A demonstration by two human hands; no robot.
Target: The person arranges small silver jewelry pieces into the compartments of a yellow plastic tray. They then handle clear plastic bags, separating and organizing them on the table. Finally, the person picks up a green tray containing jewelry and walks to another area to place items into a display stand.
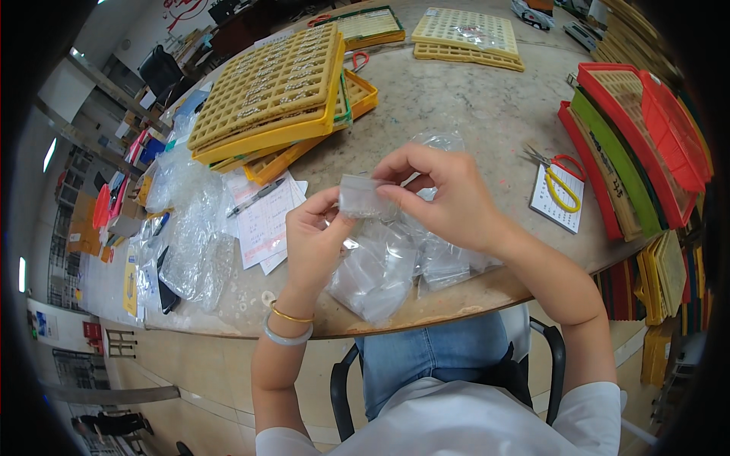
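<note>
Between my two hands is a small clear zip bag (360, 199), held up above the table's near edge. My left hand (315, 228) pinches its left side, thumb in front and fingers behind. At its upper right corner, the thumb and fingertips of my right hand (441, 194) close on the plastic. Whether anything lies inside the bag I cannot make out. Below my hands lies a loose pile of clear plastic bags (376, 277), with more bags (445, 262) to the right, partly under my right wrist.
Stacked yellow compartment trays (266, 91) holding small shiny pieces stand at the far left. Papers with a pen (258, 199) and crumpled plastic (198, 243) lie left. On a notepad at right rest scissors (563, 186), beside red and green trays (631, 152). Pale trays (465, 34) lie at the back.
</note>
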